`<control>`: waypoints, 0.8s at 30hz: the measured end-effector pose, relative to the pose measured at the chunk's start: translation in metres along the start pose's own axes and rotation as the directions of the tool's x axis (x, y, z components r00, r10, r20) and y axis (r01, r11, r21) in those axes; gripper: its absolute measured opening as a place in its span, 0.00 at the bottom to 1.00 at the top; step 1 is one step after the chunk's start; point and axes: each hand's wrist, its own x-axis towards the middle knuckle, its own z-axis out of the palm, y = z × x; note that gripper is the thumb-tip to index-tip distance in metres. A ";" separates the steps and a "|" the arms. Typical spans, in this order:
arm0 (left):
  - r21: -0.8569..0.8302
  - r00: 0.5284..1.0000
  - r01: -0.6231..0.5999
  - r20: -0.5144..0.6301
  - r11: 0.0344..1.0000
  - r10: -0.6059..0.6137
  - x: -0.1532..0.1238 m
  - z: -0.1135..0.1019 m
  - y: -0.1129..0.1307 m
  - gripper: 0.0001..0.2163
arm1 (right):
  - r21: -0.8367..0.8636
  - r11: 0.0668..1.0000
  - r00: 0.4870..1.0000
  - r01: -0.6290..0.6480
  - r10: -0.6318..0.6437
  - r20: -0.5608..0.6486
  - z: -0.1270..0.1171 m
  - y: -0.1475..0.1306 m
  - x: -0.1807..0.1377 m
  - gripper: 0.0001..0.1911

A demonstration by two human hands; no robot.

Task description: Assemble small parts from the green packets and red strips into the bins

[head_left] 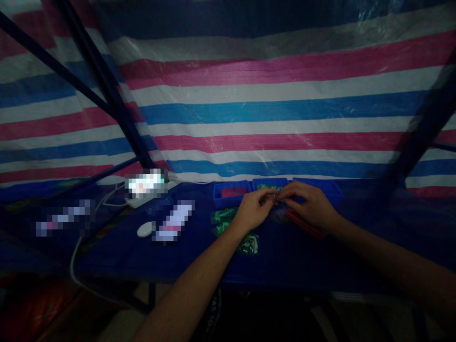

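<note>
My left hand (pixel 254 207) and my right hand (pixel 308 204) meet above the blue table, fingertips pinched close together. Whatever lies between them is too small and dark to name. Below and left of my left hand are several green packets (pixel 223 216), partly behind my wrist; one clear packet (pixel 249 243) shows pale and green pieces. Under my right hand lies a red, long object (pixel 304 224), partly covered by the hand. Behind the hands stand a blue bin with red contents (pixel 232 192), a blue bin with green contents (pixel 270 183) and another blue bin (pixel 333 190).
On the left of the table (pixel 121 251) are a white round object (pixel 145 230), a blurred-out flat item (pixel 174 221) and a white power strip (pixel 142 199) with cables. Dark metal posts (pixel 131 135) and a striped tarp (pixel 267 109) close off the back.
</note>
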 end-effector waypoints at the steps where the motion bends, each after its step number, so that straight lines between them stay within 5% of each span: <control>1: -0.042 1.000 -0.001 -0.003 0.999 0.001 0.001 0.000 -0.001 0.12 | -0.009 1.000 1.000 0.025 -0.025 0.001 0.000 0.000 0.000 0.06; 8: -0.151 0.993 0.075 -0.083 0.986 -0.088 0.003 0.002 -0.011 0.14 | 0.010 0.993 0.988 0.119 -0.119 0.101 0.000 -0.002 0.001 0.12; 16: -0.081 0.992 0.102 -0.064 0.991 -0.107 0.002 0.002 -0.012 0.10 | 0.032 0.990 0.989 -0.135 0.137 -0.052 0.001 0.002 -0.001 0.10; 24: -0.084 0.999 0.051 0.017 0.995 -0.050 -0.004 0.006 -0.006 0.30 | 0.159 0.952 0.964 -0.260 0.246 0.103 0.004 0.004 -0.003 0.18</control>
